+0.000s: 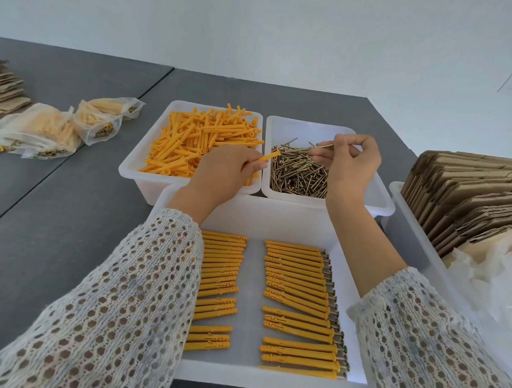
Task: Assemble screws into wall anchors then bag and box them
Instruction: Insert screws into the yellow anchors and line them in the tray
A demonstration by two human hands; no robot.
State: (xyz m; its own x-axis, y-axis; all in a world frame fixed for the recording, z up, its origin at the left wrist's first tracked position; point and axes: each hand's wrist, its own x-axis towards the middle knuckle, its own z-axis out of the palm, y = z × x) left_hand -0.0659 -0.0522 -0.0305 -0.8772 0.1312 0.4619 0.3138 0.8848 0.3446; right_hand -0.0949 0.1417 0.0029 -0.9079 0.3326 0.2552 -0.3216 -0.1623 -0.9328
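Head view: a grey table (74, 216) is seen from above, carrying three white bins. The left hand (223, 169) is held over the far-left bin (128, 172), which is heaped with loose orange anchors (192, 142); its grip is closed on one anchor (269, 157), whose open end is pointed right over the bins' shared edge. The right hand (351, 165) is raised over the screw bin (382, 198), where loose screws (299, 175) are piled; one screw (323, 144) is pinched between thumb and forefinger, tip toward the held anchor but apart from it. In the near tray (277, 217), assembled anchors (297, 305) are laid in two columns, the left one partly hidden by a knit sleeve (123, 305). Filled bags (48, 128) are lain at far left, with flat cartons (6, 89) behind them. At right, more folded cartons (466, 195) are stood in a fourth bin (399, 216).
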